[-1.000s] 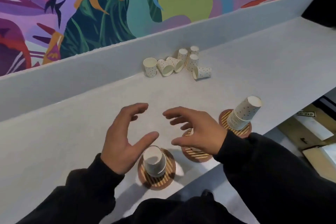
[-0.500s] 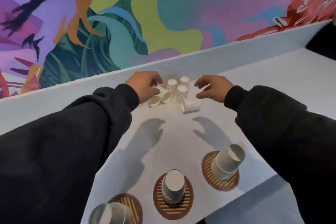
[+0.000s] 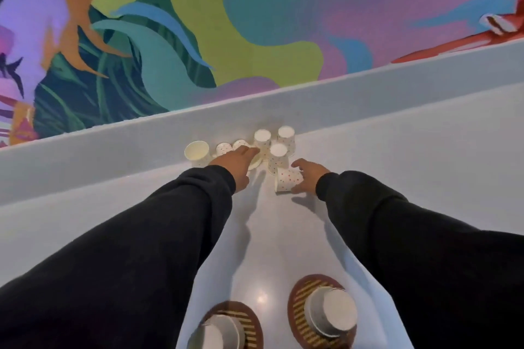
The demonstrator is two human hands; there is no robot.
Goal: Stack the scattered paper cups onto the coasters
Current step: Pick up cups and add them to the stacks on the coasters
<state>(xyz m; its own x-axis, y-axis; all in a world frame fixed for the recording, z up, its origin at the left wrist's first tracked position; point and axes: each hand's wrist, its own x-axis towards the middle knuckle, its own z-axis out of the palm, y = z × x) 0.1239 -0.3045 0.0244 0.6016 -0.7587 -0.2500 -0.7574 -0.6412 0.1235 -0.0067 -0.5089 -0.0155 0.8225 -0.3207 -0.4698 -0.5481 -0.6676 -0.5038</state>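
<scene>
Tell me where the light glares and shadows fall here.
Head view: glare spot on the table between the coasters; shadows lie beneath the left hand and the right hand gripping a tipped cup; the wide lens stretches the sleeves.

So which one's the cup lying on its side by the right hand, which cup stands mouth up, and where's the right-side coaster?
Tipped cup (image 3: 287, 180): head view, dotted side wall.
Mouth-up cup (image 3: 196, 149): head view, inside its mouth.
Right coaster (image 3: 299, 306): head view, bare striped left part.
</scene>
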